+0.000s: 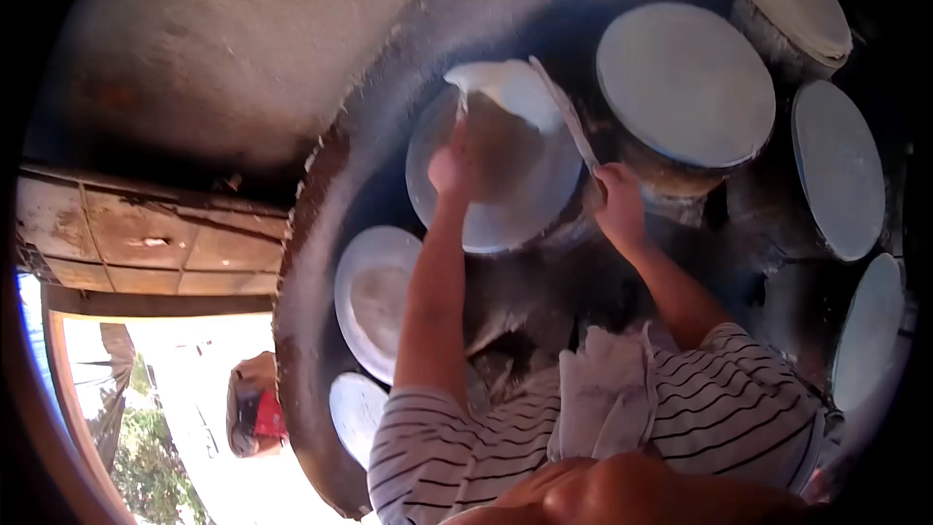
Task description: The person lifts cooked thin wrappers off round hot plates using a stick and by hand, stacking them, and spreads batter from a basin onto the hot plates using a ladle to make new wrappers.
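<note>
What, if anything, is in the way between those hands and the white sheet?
Nothing visible blocks them. Between the right hand and the sheet is only the stick it holds; from the left hand, something thin, too blurred to name, reaches toward the sheet's left end.

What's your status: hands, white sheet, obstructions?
Left grip on slim tool; right grip on flat stick. White sheet over far part of round pan. Nothing visibly blocking either hand.
</note>
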